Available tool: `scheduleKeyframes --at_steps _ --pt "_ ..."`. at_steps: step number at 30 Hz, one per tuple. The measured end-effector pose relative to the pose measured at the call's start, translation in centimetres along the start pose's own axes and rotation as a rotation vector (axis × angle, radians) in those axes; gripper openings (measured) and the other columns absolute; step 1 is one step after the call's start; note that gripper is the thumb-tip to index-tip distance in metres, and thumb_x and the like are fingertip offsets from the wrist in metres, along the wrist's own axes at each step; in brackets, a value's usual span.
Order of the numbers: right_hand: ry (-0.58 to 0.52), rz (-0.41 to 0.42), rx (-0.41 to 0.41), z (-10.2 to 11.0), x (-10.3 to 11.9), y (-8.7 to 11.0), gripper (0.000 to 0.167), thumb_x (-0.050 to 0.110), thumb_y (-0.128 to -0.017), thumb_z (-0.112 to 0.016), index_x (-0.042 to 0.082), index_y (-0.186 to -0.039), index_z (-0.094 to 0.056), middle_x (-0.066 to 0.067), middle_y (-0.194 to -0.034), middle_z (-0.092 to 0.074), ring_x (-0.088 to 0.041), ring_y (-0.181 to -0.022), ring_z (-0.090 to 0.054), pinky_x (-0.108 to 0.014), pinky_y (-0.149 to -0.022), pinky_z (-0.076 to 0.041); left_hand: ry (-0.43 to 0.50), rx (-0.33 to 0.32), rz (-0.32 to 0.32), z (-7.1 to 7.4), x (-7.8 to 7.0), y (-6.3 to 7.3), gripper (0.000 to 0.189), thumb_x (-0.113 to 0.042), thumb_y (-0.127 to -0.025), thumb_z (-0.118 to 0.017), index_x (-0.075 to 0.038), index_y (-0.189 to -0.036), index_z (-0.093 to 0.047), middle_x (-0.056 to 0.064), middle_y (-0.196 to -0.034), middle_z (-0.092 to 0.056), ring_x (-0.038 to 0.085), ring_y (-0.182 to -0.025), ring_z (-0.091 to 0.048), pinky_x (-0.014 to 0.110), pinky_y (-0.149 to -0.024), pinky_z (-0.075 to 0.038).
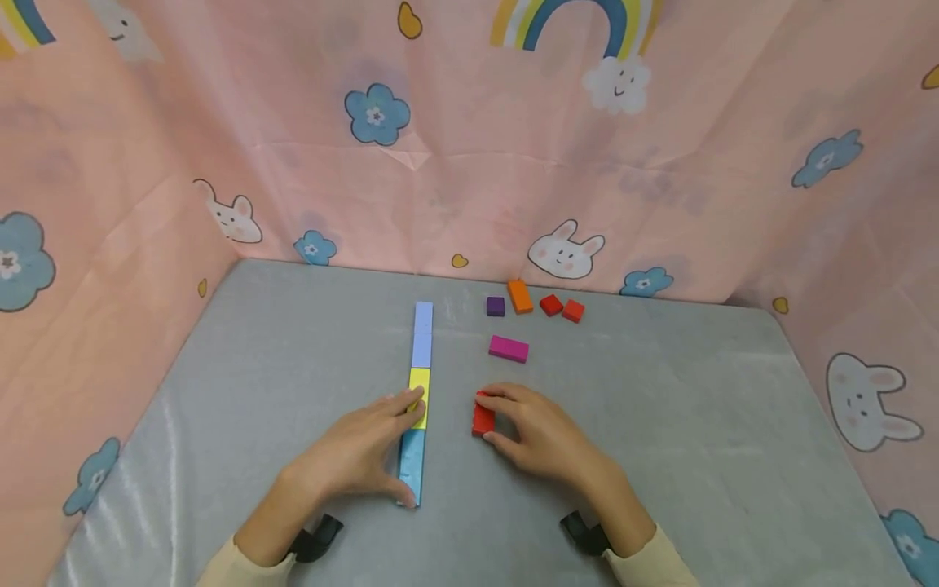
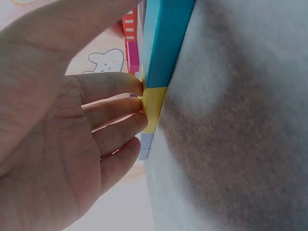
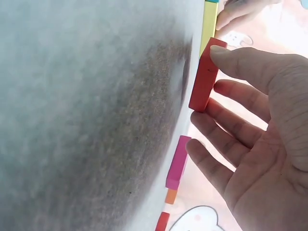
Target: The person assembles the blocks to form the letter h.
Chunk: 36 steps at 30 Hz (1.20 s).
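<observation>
Two cream sleeves (image 1: pixel 245 567) are showing nearest to you, and two black wrist pieces (image 1: pixel 317 538) are sitting just beyond them. On the grey tabletop (image 1: pixel 697 408), four blocks are forming one straight row: two light blue blocks (image 1: pixel 423 346) are lying at the far end, one yellow block (image 1: pixel 420 377) is following, and one teal block (image 1: pixel 412 461) is making the near end. To the right of this row, six blocks are lying apart from it: one purple block (image 1: pixel 495 306), one orange block (image 1: pixel 520 297), two small red blocks (image 1: pixel 551 305), one magenta block (image 1: pixel 509 349) and, nearer to you, one longer red block (image 1: pixel 483 417). Of your two hands, the left hand (image 1: pixel 359 452) is spreading wide, its fingers nearly straight; its fingertips are touching the yellow block, while its thumb is resting near the close end of the teal block. Your right hand (image 1: pixel 543 432) is bending its fingers with a small gap, and it is pinching the longer red block between thumb and fingers. Behind everything, pink printed cloth (image 1: pixel 469 106) is hanging.
</observation>
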State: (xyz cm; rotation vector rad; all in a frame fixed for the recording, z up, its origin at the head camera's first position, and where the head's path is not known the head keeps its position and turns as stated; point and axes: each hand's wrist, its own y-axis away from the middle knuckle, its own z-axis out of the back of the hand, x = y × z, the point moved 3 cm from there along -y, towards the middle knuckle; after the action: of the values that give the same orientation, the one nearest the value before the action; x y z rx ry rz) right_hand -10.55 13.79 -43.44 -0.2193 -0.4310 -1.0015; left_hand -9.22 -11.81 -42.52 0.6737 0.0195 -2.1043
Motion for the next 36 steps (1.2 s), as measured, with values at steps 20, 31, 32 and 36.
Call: scheduleKeyframes --at_steps 20,31,32,36 --pt "0.028 -0.029 0.021 -0.1 0.0 2.4 0.055 0.028 -0.092 -0.084 0.017 -0.143 -0.068 -0.003 -0.142 -0.068 -0.023 -0.130 -0.064 -0.048 -0.111 -0.056 0.034 0.013 0.008 0.2 0.1 0.0 0.104 -0.039 -0.077 -0.095 0.000 -0.159 -0.044 0.014 -0.174 -0.032 0.038 -0.159 -0.037 0.055 -0.126 -0.039" --pt "0.029 -0.016 0.066 -0.6 0.6 4.0 0.055 0.033 -0.094 -0.082 0.018 -0.145 -0.067 -0.003 -0.143 -0.067 -0.023 -0.132 -0.064 -0.048 -0.111 -0.056 0.032 0.001 0.014 0.3 0.4 0.0 0.103 -0.039 -0.076 -0.096 -0.001 -0.158 -0.046 0.014 -0.174 -0.033 0.036 -0.159 -0.037 0.055 -0.127 -0.038" --pt "0.030 -0.016 0.069 -0.6 0.7 4.2 0.055 0.034 -0.094 -0.082 0.018 -0.145 -0.067 -0.002 -0.143 -0.067 -0.023 -0.132 -0.064 -0.048 -0.111 -0.056 0.032 0.001 0.012 0.3 0.3 0.0 0.103 -0.039 -0.077 -0.095 -0.001 -0.158 -0.046 0.014 -0.174 -0.033 0.036 -0.159 -0.037 0.054 -0.127 -0.038" --pt "0.036 -0.035 0.093 -0.8 1.0 4.7 0.056 0.033 -0.093 -0.083 0.019 -0.144 -0.068 -0.001 -0.143 -0.067 -0.022 -0.131 -0.063 -0.047 -0.111 -0.057 0.032 0.002 0.005 0.2 0.2 0.0 0.103 -0.040 -0.077 -0.095 -0.001 -0.158 -0.046 0.013 -0.174 -0.033 0.035 -0.160 -0.036 0.054 -0.127 -0.038"
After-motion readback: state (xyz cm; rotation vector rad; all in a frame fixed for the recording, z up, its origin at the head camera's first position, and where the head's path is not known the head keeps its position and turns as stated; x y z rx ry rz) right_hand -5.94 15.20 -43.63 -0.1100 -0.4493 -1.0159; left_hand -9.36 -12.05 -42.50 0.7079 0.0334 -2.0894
